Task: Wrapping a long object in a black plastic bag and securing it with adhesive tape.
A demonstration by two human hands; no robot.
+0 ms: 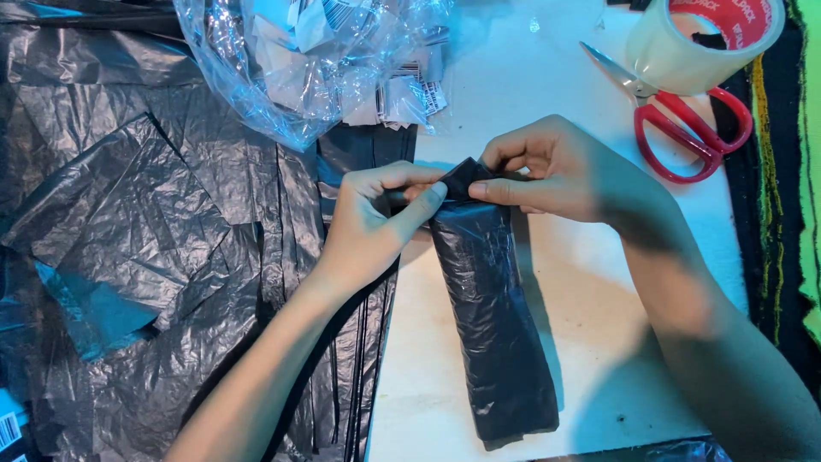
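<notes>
Black plastic-wrapped bundle (492, 325), both hands pinching

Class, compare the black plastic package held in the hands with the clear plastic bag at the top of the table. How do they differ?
The black package is opaque and hides its contents; the clear bag is see-through, showing white labels. The package is wrapped smooth into a long narrow shape; the bag lies crumpled and loose. The left hand and right hand pinch the package's top end; nobody touches the bag. Both are thin plastic film.
</notes>
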